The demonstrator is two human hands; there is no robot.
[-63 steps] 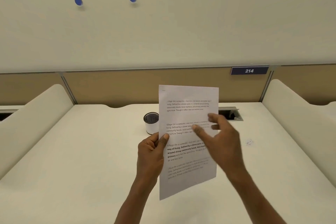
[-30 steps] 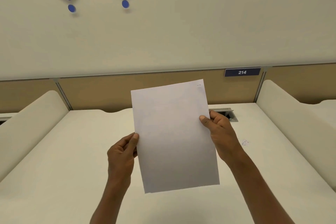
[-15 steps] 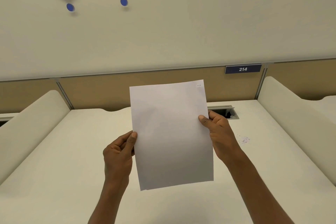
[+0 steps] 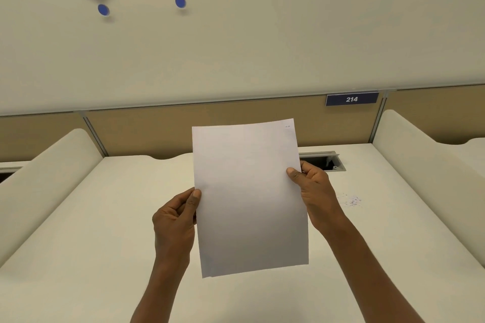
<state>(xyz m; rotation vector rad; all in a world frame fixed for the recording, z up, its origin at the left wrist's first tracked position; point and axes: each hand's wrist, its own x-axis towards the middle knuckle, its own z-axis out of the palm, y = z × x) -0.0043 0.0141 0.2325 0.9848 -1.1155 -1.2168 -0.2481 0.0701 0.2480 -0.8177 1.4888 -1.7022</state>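
A white sheet of paper (image 4: 249, 196) is held upright above the cream desk (image 4: 78, 231), its blank side facing me. My left hand (image 4: 175, 220) pinches the sheet's left edge, thumb on the front. My right hand (image 4: 313, 191) pinches the right edge a little higher, thumb on the front and fingers curled behind. The paper stands nearly straight, with a small mark near its top right corner. The printed side is hidden from me.
A cable slot (image 4: 322, 161) is cut into the desk behind the paper on the right. Small specks (image 4: 351, 200) lie on the desk to the right. Cream side dividers (image 4: 425, 165) flank the desk; a back panel carries a sign reading 214 (image 4: 351, 99).
Two seconds ago the printed side faced me and only the left hand held it; now the blank side faces me, both hands pinch it. It has straightened slightly since.
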